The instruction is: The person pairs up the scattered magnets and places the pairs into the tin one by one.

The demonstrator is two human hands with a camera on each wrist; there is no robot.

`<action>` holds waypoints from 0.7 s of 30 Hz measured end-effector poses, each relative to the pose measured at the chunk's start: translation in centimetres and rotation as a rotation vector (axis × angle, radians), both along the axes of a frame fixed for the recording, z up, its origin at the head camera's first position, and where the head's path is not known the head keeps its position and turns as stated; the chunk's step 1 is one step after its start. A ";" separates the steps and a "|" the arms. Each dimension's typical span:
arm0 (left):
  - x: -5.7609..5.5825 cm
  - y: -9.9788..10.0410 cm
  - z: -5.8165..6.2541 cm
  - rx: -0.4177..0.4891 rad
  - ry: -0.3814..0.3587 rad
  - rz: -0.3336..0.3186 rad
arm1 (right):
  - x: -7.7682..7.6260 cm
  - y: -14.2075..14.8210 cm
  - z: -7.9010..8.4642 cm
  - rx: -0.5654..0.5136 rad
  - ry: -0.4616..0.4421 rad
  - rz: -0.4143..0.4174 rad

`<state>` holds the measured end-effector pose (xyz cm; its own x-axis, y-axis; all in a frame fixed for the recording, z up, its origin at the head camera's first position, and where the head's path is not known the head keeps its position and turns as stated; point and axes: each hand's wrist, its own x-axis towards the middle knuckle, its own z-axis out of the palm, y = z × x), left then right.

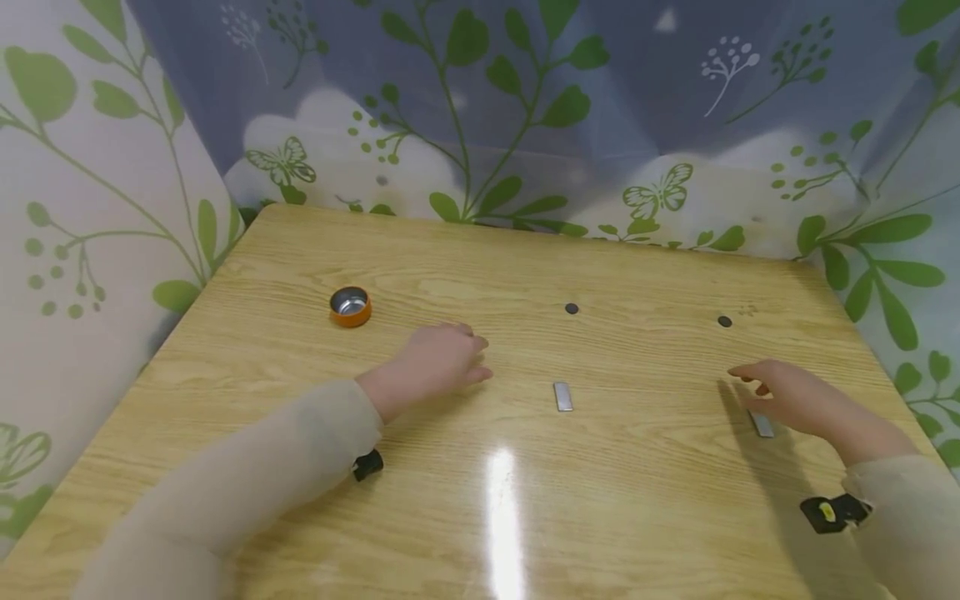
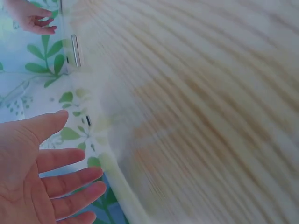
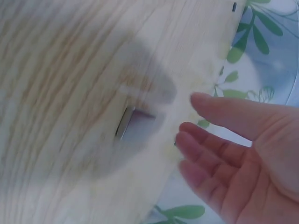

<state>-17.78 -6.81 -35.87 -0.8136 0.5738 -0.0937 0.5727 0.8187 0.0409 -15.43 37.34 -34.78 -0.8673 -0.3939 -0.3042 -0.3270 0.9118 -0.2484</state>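
Hands hovered open over the table: right hand just above one metal bar, left hand empty; nothing lifted yet, second bar untouched between them.

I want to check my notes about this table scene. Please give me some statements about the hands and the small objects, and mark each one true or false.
1. The left hand holds the orange cup. False: the cup stands apart from it on the table, and the hand holds nothing.
2. Both hands have relaxed, open fingers. True.
3. A flat metal bar lies on the table between the two hands. True.
4. The right hand is beside a second metal bar. True.
5. Three dark round discs lie on the table. False: only two show, one disc near the middle and another disc further right.
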 end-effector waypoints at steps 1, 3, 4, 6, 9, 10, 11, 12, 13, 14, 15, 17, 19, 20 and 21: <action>0.1 0.3 0.0 -0.008 -0.006 -0.004 | 0.0 0.3 0.0 0.003 -0.019 -0.003; 0.2 0.9 0.0 -0.025 -0.012 -0.020 | 0.2 0.8 -0.1 0.003 -0.067 -0.022; 0.3 1.3 0.0 -0.032 -0.017 -0.030 | 0.3 1.0 -0.2 0.003 -0.089 -0.031; 0.6 2.1 0.1 -0.038 -0.031 -0.049 | 0.4 1.4 -0.4 0.001 -0.133 -0.046; 0.8 3.4 0.1 -0.044 -0.041 -0.092 | 0.6 1.9 -0.6 0.005 -0.155 -0.056; 0.9 3.8 0.1 -0.047 -0.046 -0.102 | 0.7 2.0 -0.6 -0.001 -0.154 -0.054; 0.9 4.2 0.0 -0.049 -0.053 -0.105 | 0.7 2.1 -0.7 -0.005 -0.152 -0.053; 1.0 4.6 -0.1 -0.055 -0.056 -0.109 | 0.7 2.1 -0.8 -0.006 -0.145 -0.048; 1.0 5.0 -0.2 -0.060 -0.060 -0.110 | 0.6 2.2 -0.8 -0.015 -0.141 -0.048; 1.0 5.4 -0.3 -0.068 -0.069 -0.106 | 0.6 2.2 -0.9 -0.025 -0.137 -0.047; 1.0 5.8 -0.4 -0.077 -0.078 -0.102 | 0.6 2.2 -1.0 -0.035 -0.132 -0.047; 1.0 6.5 -0.6 -0.091 -0.096 -0.089 | 0.7 2.1 -1.1 -0.042 -0.125 -0.051; 1.0 7.3 -0.9 -0.105 -0.105 -0.073 | 0.8 2.1 -1.3 -0.048 -0.110 -0.055; 1.1 7.6 -1.0 -0.109 -0.109 -0.063 | 0.8 2.1 -1.5 -0.047 -0.100 -0.058; 1.1 7.9 -1.2 -0.115 -0.109 -0.053 | 0.9 2.1 -1.6 -0.047 -0.092 -0.064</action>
<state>-16.69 1.10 -37.06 -0.7639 0.5960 -0.2475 0.6123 0.7905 0.0135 -14.50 39.40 -36.40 -0.8604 -0.3544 -0.3662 -0.2423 0.9167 -0.3178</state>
